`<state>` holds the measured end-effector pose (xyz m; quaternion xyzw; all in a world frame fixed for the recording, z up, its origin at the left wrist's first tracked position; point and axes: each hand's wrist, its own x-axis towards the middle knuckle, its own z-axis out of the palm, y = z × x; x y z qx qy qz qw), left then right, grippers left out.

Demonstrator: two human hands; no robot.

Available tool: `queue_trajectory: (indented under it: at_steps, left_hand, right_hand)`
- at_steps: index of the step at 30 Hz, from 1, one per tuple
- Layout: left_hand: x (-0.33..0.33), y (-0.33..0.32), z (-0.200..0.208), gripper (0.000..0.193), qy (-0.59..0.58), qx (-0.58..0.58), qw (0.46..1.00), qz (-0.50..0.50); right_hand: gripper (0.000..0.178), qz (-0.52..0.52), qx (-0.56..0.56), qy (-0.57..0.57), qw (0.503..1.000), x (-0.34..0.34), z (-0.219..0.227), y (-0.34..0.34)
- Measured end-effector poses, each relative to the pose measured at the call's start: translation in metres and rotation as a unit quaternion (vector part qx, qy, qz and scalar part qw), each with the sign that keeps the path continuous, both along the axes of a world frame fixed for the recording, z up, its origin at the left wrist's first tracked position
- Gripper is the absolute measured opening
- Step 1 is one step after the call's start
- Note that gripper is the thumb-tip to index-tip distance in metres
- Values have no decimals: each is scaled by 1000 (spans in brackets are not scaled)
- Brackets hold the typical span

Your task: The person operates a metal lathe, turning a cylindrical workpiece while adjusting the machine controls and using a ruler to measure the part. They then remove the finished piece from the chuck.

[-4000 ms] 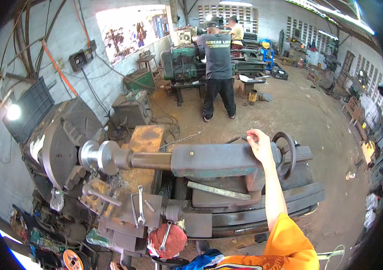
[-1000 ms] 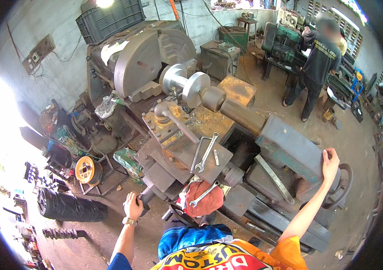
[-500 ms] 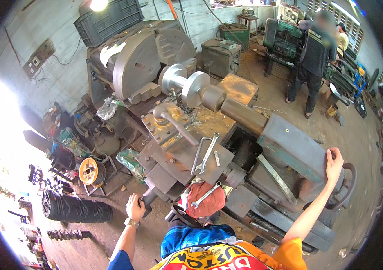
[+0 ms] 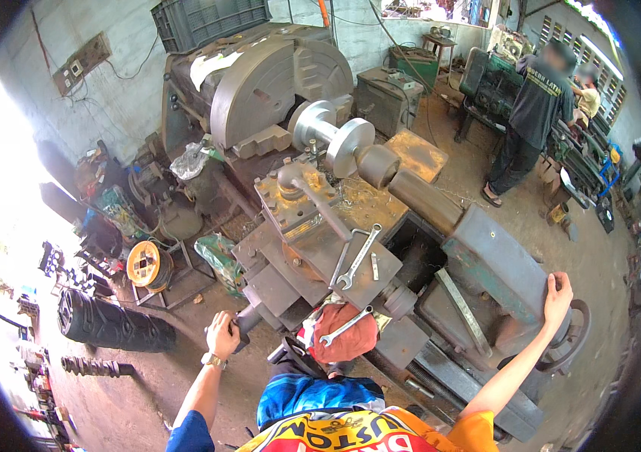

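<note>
In front of me stands a large lathe. A shiny metal spool-shaped workpiece [image 4: 352, 146] sits between its big round chuck [image 4: 254, 102] and the tailstock [image 4: 495, 260]. My left hand [image 4: 222, 335] is closed around the dark handle at the near end of the cross slide [image 4: 271, 297]. My right hand [image 4: 558, 297] rests on the outer end of the tailstock, fingers laid against its edge, beside the handwheel [image 4: 578, 335]. On the carriage top lie a combination wrench [image 4: 361, 256], a bent hex key and a short metal bar [image 4: 374, 266].
Another wrench [image 4: 347, 326] lies on a red cloth [image 4: 335, 339] close to my body. A flat bar [image 4: 463, 313] rests by the tailstock. On the left are a cable reel [image 4: 149, 265] and a black ribbed roll [image 4: 113, 322]. A person [image 4: 535, 113] stands at another machine, back right.
My view has tilted and shifted, so the lathe sits farther right in it. Both hands stay at the same places on the machine. The standing person's posture has changed slightly.
</note>
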<state>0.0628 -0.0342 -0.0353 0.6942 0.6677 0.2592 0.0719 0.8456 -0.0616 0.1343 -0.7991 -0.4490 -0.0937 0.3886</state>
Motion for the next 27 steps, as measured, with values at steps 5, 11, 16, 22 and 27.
queue_trajectory:
  at_steps: [5, 11, 16, 22, 27]
  left_hand:
    - [-2, 0, -2, 14, -10, -5, 1000, -2]
    - [-2, 0, -2, 13, -4, -18, 1000, 4]
    - [-2, 0, -1, 13, -6, -5, 1000, -3]
    - [1, -1, 3, 13, 5, 1, 1000, 2]
    - [2, -1, 6, 11, -11, 15, 1000, -4]
  right_hand:
    - [19, 3, -6, 14, 1000, -4, 3, 0]
    - [20, -9, -17, 11, 1000, -2, 2, -1]
    - [20, -7, -14, -3, 1000, 1, -1, -1]
    - [21, -3, -11, 7, 1000, 2, -1, -1]
    - [20, -8, -11, -3, 1000, 0, 0, 0]
